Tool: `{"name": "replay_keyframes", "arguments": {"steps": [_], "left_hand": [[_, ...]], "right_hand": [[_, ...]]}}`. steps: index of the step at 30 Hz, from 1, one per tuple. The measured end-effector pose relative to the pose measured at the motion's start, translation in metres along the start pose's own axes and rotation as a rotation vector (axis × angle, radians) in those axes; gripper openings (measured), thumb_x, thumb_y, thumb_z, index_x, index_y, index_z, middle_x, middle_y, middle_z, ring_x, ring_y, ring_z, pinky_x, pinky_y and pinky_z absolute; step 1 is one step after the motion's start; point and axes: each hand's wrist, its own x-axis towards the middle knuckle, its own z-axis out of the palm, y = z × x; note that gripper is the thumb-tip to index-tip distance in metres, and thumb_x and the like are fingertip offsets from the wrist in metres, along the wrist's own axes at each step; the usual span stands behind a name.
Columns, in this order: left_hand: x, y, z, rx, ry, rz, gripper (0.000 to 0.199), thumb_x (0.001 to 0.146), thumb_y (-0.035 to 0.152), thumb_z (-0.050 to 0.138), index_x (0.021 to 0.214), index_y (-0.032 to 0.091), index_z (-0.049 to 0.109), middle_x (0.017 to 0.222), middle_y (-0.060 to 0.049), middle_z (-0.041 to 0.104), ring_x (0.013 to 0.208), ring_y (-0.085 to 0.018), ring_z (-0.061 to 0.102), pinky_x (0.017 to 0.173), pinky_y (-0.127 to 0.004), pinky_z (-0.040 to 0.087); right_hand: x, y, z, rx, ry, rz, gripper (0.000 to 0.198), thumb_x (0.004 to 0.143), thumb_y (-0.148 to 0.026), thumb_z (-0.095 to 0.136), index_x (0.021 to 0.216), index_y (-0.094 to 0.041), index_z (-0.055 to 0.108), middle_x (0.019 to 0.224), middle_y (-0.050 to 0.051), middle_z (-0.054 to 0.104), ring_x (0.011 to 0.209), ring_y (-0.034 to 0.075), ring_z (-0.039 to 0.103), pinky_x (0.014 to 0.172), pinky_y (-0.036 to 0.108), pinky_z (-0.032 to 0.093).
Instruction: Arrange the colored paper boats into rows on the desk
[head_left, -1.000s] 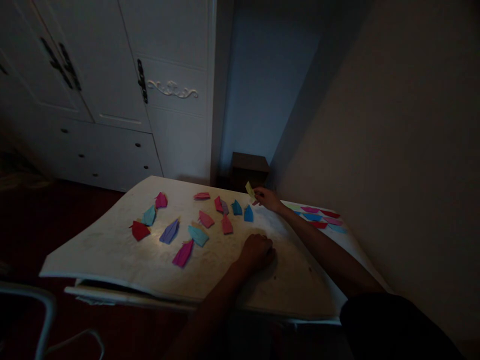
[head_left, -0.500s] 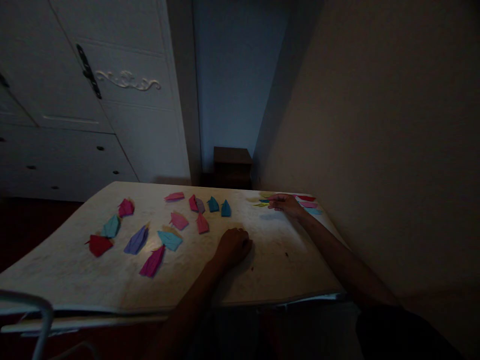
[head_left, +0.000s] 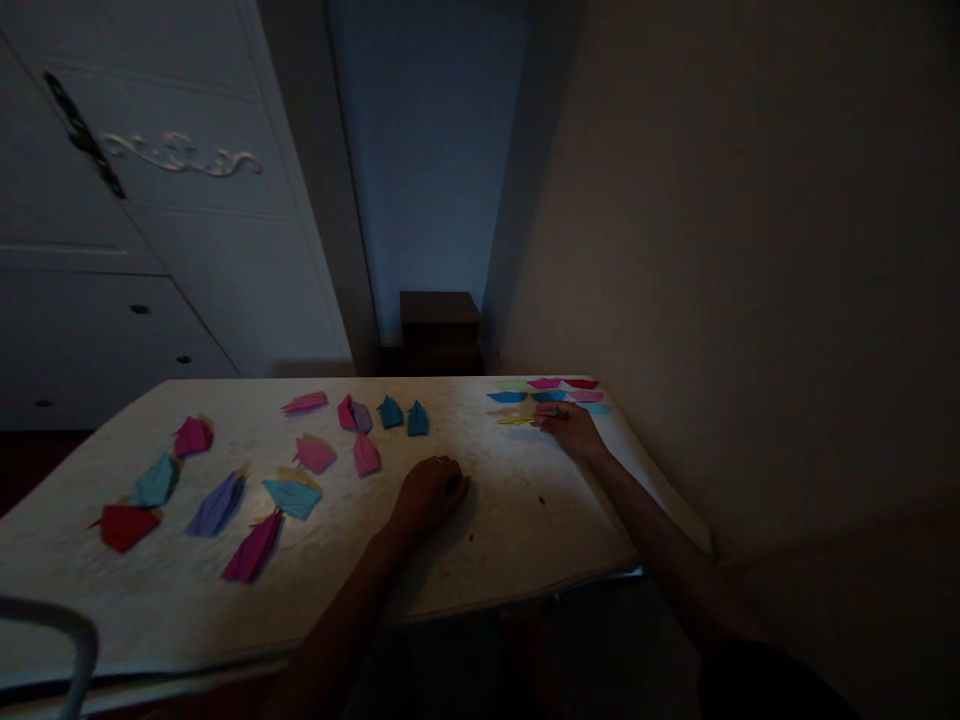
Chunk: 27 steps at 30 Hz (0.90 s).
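Observation:
My right hand (head_left: pixel 568 428) pinches a yellow folded paper crane (head_left: pixel 514 421) by its right end, low over the far right of the table. Just beyond it are rows of flat folded paper pieces, including a blue one (head_left: pixel 508 397), a light green one (head_left: pixel 511 385) and a red one (head_left: pixel 582 384). Part of these rows is hidden behind my fingers. My left hand (head_left: pixel 429 492) rests on the table with its fingers curled in, and nothing shows in it. Nearest to it lie a pink paper crane (head_left: pixel 366 455) and a teal one (head_left: pixel 417 418).
Several more paper cranes are scattered on the left of the table (head_left: pixel 495 530), among them a red (head_left: pixel 126 526) and a purple one (head_left: pixel 216 505). A wall borders the right side. White cabinets (head_left: pixel 202 260) and a brown box-like stand (head_left: pixel 439 310) are behind.
The view has turned to the right, so the table's things appear further left. My right hand has drawn slightly nearer with the yellow crane, uncovering more of the rows. My left hand stays resting.

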Motion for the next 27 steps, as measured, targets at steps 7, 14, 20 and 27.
{"name": "replay_keyframes", "arguments": {"steps": [7, 14, 20, 27], "left_hand": [[-0.001, -0.001, 0.0, -0.036, 0.037, -0.022, 0.025, 0.09, 0.033, 0.045, 0.074, 0.019, 0.058, 0.078, -0.006, 0.062, 0.076, -0.02, 0.057, 0.072, -0.032, 0.042], [-0.001, -0.001, -0.002, -0.055, 0.035, -0.038, 0.027, 0.092, 0.034, 0.043, 0.074, 0.019, 0.057, 0.077, -0.005, 0.061, 0.075, -0.019, 0.057, 0.072, -0.031, 0.043], [-0.001, -0.001, -0.004, -0.062, 0.031, -0.04, 0.028, 0.092, 0.034, 0.043, 0.073, 0.019, 0.056, 0.076, -0.005, 0.06, 0.075, -0.019, 0.057, 0.071, -0.031, 0.043], [-0.001, -0.001, -0.002, -0.054, 0.018, -0.037, 0.028, 0.092, 0.035, 0.043, 0.074, 0.019, 0.057, 0.078, -0.006, 0.062, 0.077, -0.02, 0.057, 0.072, -0.032, 0.043]], "right_hand": [[0.017, -0.004, 0.0, -0.091, -0.027, 0.002, 0.036, 0.067, -0.046, 0.075, 0.088, -0.017, 0.069, 0.073, 0.005, 0.074, 0.067, 0.02, 0.071, 0.06, 0.03, 0.056], [0.036, -0.017, 0.011, -0.344, -0.098, 0.018, 0.02, 0.077, -0.031, 0.065, 0.086, -0.014, 0.071, 0.062, 0.002, 0.07, 0.051, 0.016, 0.066, 0.046, 0.022, 0.047], [0.011, -0.033, 0.023, -0.582, -0.073, -0.106, 0.027, 0.09, -0.026, 0.051, 0.106, -0.018, 0.07, 0.116, 0.01, 0.069, 0.1, 0.022, 0.067, 0.088, 0.035, 0.052], [-0.048, -0.037, 0.052, -1.178, -0.221, -0.2, 0.055, 0.098, -0.051, 0.037, 0.147, -0.027, 0.039, 0.158, 0.009, 0.029, 0.124, 0.029, 0.053, 0.091, 0.042, 0.051]]}}
